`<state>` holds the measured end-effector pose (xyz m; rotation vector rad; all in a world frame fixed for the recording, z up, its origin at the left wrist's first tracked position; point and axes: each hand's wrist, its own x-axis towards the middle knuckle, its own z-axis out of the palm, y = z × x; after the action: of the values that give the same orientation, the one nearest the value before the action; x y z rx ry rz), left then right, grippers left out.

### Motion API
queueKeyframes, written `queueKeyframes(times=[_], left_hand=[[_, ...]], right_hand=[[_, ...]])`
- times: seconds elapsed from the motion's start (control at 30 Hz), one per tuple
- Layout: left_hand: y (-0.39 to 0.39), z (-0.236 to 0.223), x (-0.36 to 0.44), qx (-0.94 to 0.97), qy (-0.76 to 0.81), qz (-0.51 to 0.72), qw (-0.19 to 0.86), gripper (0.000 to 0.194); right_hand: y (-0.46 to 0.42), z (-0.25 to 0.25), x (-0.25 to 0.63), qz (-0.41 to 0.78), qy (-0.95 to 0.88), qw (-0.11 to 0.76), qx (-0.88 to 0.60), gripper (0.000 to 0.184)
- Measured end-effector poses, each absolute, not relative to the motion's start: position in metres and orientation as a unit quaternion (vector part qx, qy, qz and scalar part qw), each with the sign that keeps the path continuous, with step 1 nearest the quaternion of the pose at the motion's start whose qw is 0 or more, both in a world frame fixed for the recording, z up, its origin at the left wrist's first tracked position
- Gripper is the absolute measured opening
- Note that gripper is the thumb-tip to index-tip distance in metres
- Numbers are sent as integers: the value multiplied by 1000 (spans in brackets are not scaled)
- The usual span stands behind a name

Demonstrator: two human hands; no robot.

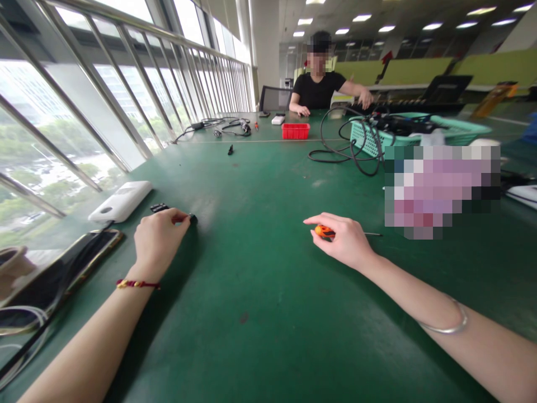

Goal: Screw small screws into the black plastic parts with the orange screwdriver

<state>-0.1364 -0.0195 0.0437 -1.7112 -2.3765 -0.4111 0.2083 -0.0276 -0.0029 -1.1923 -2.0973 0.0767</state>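
Head view: the left hand [157, 238] pinches a small black piece [193, 219] over the green table [251, 280]; the right hand [344, 238] curves partly open fingers around an orange-handled screwdriver [323, 231], grip unclear. Fingers closed evenly around it would give better control.

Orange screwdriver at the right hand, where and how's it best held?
The screwdriver is probably best gripped by its thick handle, from above, with the right hand: thumb on the near side, fingers on the far side. It points crosswise, handle to the left, and the thin shaft on the right offers less to hold.
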Motion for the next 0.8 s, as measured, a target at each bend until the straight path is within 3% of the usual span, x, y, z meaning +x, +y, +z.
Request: queueKeyframes(times=[0.8], left_hand=[[-20,43,-142,-590,-798,-111,53,30]], right_hand=[[-29,-1,208,28,-811,354,-465,21]])
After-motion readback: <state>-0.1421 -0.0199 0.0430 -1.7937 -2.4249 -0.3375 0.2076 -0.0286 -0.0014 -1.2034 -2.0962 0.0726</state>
